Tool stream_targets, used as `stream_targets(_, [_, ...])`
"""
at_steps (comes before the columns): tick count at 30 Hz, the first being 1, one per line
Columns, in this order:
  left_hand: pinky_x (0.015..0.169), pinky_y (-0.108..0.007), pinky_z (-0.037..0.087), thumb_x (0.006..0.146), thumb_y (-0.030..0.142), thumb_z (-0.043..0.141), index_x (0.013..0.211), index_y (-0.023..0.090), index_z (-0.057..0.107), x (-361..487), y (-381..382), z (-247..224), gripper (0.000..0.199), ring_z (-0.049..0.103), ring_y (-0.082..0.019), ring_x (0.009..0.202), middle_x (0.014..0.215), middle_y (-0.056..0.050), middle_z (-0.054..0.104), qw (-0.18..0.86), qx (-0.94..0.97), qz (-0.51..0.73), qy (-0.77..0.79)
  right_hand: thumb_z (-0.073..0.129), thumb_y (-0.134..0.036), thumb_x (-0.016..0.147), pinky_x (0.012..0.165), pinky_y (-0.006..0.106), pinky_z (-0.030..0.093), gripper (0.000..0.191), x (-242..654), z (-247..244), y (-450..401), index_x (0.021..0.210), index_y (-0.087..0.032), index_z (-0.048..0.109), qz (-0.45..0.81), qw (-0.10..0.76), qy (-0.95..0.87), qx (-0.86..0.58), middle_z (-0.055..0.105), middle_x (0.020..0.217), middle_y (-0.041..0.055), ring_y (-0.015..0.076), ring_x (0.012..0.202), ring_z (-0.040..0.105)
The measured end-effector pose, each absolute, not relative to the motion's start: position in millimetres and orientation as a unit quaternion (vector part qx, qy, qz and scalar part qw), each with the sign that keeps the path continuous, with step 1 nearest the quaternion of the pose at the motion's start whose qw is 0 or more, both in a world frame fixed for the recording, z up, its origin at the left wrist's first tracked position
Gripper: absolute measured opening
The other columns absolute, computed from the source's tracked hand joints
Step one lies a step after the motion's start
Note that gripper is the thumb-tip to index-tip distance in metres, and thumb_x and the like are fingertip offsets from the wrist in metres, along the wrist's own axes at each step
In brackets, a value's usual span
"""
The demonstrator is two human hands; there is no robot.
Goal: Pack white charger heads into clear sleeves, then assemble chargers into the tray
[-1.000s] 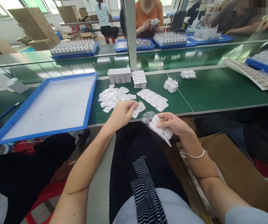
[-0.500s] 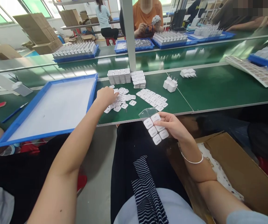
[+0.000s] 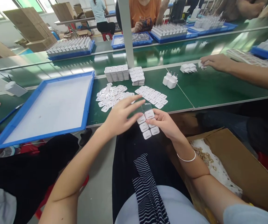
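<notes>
My right hand (image 3: 165, 123) pinches a clear sheet of white rounded-square labels (image 3: 147, 134) at its right edge, in front of the green table edge. My left hand (image 3: 124, 116) is beside the sheet's upper left, fingers apart and palm toward it; its thumb tip is near a label, and whether they touch I cannot tell. Beyond my left hand lies a loose pile of white labels (image 3: 109, 95). Neat rows of labels (image 3: 153, 95) lie to the right of the pile. Behind them stand two stacks of white pieces, a wide stack (image 3: 116, 74) and a smaller one (image 3: 137, 76).
A blue-rimmed tray (image 3: 88, 99) with a white bottom is at left. White plug adapters (image 3: 170, 81) stand at right, with more (image 3: 188, 68) behind. Another person's hand (image 3: 214, 62) reaches in from the right. A cardboard box (image 3: 236, 161) stands low at right.
My left hand has moved from the loose pile toward the sheet, fingers now spread. The sheet and my right hand have shifted slightly left. Another person's arm has come in at right.
</notes>
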State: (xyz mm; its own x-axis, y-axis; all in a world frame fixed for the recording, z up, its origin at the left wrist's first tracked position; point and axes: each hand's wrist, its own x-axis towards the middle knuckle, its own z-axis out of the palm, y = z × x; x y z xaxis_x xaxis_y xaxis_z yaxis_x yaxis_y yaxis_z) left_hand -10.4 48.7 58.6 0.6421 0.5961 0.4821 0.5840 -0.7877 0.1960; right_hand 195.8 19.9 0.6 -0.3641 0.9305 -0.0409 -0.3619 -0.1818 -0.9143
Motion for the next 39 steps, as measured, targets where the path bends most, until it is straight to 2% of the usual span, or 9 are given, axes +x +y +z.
stream_targets(6, [0.119, -0.047, 0.032, 0.097, 0.024, 0.048, 0.146, 0.014, 0.040, -16, 10, 30, 0.051, 0.028, -0.029, 0.148, 0.154, -0.015, 0.041, -0.080, 0.910, 0.221, 0.342, 0.087, -0.019, 0.062, 0.070, 0.029, 0.060, 0.042, 187, -3, 7, 0.100, -0.019, 0.069, 0.722, 0.440, -0.440, -0.302, 0.077, 0.086, 0.0016, 0.0171, 0.075, 0.072])
stream_targets(9, [0.116, -0.049, 0.036, 0.096, 0.028, 0.051, 0.147, 0.013, 0.037, -18, 7, 25, 0.055, 0.028, -0.032, 0.148, 0.157, -0.020, 0.034, -0.069, 0.896, 0.230, 0.373, 0.087, -0.021, 0.062, 0.075, 0.031, 0.060, 0.040, 181, -14, 2, 0.099, -0.018, 0.073, 0.711, 0.462, -0.427, -0.314, 0.077, 0.088, 0.0029, 0.0186, 0.079, 0.073])
stream_targets(12, [0.113, -0.048, 0.039, 0.093, 0.022, 0.056, 0.146, 0.021, 0.041, -17, 3, 21, 0.055, 0.033, -0.032, 0.146, 0.156, -0.017, 0.035, -0.123, 0.877, 0.298, 0.358, 0.087, -0.022, 0.062, 0.075, 0.031, 0.059, 0.037, 175, -24, -1, 0.096, -0.018, 0.074, 0.703, 0.480, -0.404, -0.334, 0.077, 0.084, 0.0023, 0.0182, 0.077, 0.073])
stream_targets(16, [0.104, -0.041, 0.048, 0.093, 0.014, 0.054, 0.135, 0.021, 0.054, -15, -2, 15, 0.043, 0.056, -0.027, 0.128, 0.134, -0.011, 0.062, -0.115, 0.900, 0.292, 0.302, 0.088, -0.020, 0.060, 0.068, 0.027, 0.057, 0.036, 171, -28, -2, 0.092, -0.019, 0.071, 0.701, 0.481, -0.404, -0.337, 0.075, 0.074, -0.0010, 0.0152, 0.068, 0.071])
stream_targets(19, [0.099, -0.038, 0.052, 0.095, 0.023, 0.053, 0.131, 0.014, 0.057, -14, -7, 12, 0.037, 0.063, -0.024, 0.118, 0.131, -0.012, 0.064, 0.027, 0.901, 0.267, 0.340, 0.087, -0.021, 0.062, 0.068, 0.026, 0.056, 0.030, 171, -26, -4, 0.086, -0.018, 0.069, 0.677, 0.489, -0.430, -0.343, 0.075, 0.071, -0.0015, 0.0137, 0.065, 0.069])
stream_targets(22, [0.094, -0.030, 0.053, 0.097, 0.029, 0.052, 0.133, 0.018, 0.056, -12, -12, 11, 0.038, 0.065, -0.019, 0.114, 0.131, -0.008, 0.065, 0.159, 0.861, 0.271, 0.399, 0.085, -0.024, 0.066, 0.068, 0.027, 0.056, 0.025, 171, -23, -7, 0.083, -0.018, 0.068, 0.661, 0.490, -0.450, -0.347, 0.074, 0.071, -0.0014, 0.0140, 0.064, 0.069])
stream_targets(28, [0.072, -0.022, 0.049, 0.101, 0.031, 0.042, 0.121, 0.020, 0.060, -6, -18, 13, 0.029, 0.068, -0.013, 0.082, 0.103, -0.003, 0.073, 0.291, 0.803, 0.256, 0.453, 0.086, -0.026, 0.065, 0.063, 0.026, 0.055, 0.026, 170, -20, -11, 0.079, -0.018, 0.066, 0.672, 0.477, -0.443, -0.352, 0.074, 0.069, -0.0018, 0.0133, 0.061, 0.068])
stream_targets(33, [0.055, -0.023, 0.036, 0.102, 0.031, 0.033, 0.076, 0.018, 0.053, -5, -5, 12, 0.036, 0.052, -0.010, 0.055, 0.064, 0.001, 0.058, 0.261, 0.797, 0.271, 0.472, 0.087, -0.024, 0.063, 0.068, 0.029, 0.058, 0.028, 170, -21, -11, 0.078, -0.020, 0.064, 0.663, 0.490, -0.436, -0.360, 0.077, 0.075, -0.0003, 0.0181, 0.071, 0.074])
stream_targets(39, [0.051, -0.026, 0.030, 0.099, 0.029, 0.034, 0.078, 0.020, 0.050, -10, 14, 29, 0.028, 0.049, -0.014, 0.047, 0.054, 0.002, 0.052, 0.138, 0.852, 0.183, 0.470, 0.086, -0.023, 0.063, 0.067, 0.031, 0.059, 0.028, 173, -16, -10, 0.082, -0.019, 0.066, 0.672, 0.468, -0.436, -0.373, 0.079, 0.082, 0.0037, 0.0203, 0.073, 0.075])
